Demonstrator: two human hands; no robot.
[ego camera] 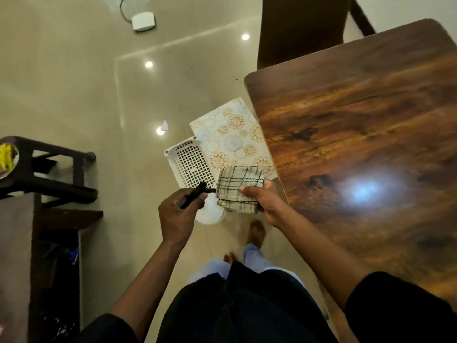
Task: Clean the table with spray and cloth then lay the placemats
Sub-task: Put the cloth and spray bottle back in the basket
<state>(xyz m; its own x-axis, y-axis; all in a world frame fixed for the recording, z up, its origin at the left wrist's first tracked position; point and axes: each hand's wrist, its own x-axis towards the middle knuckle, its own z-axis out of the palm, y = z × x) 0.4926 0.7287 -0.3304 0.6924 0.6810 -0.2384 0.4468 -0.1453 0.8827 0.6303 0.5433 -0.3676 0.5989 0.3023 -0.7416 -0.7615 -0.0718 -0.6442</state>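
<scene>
I stand beside a dark wooden table (358, 134) that fills the right of the view. My right hand (262, 198) grips a folded checked cloth (236, 188) just off the table's left edge. My left hand (176, 214) holds a spray bottle (210, 210) by its black trigger head, its white body hanging below the hand. On the floor ahead lies a placemat (232, 134) with a circle pattern, partly tucked under the table edge. A white perforated basket (189, 164) rests on the floor beside the placemat.
A dark chair (296, 28) stands at the table's far end. A dark stool (49, 169) lies on a ledge at the left. A white box with a cable (143, 21) sits on the glossy tiled floor far ahead. My bare feet (256, 231) are below the hands.
</scene>
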